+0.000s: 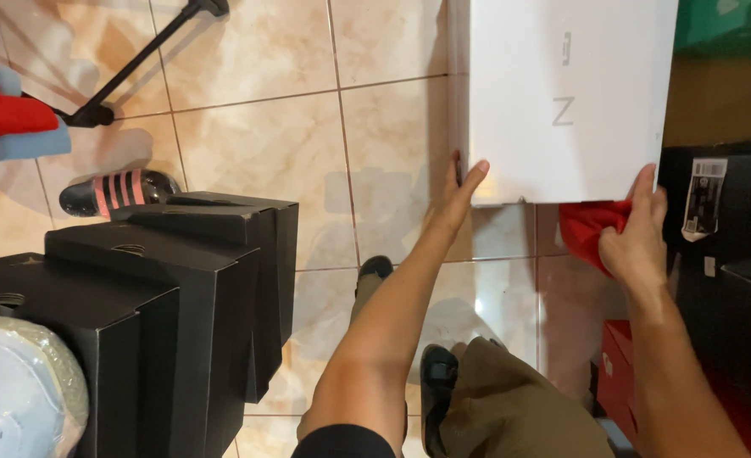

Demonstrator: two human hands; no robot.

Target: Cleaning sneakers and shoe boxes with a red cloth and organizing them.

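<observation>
Box (566, 93) ahead of me, my left hand (458, 197) at its left corner, my right hand (634, 242) at its right, cloth (587, 227) beneath. Stacked boxes (180, 280) stand left on the floor (375, 136); sandal (113, 193) behind them.

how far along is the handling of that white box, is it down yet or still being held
Done: three black boxes already stand in a row on the tiled floor. In hand: the white box is gripped at its near edge, the left hand flat against one corner, the right hand at the other with a red cloth bunched under its fingers. Left: whether the box rests on anything cannot be told.
</observation>
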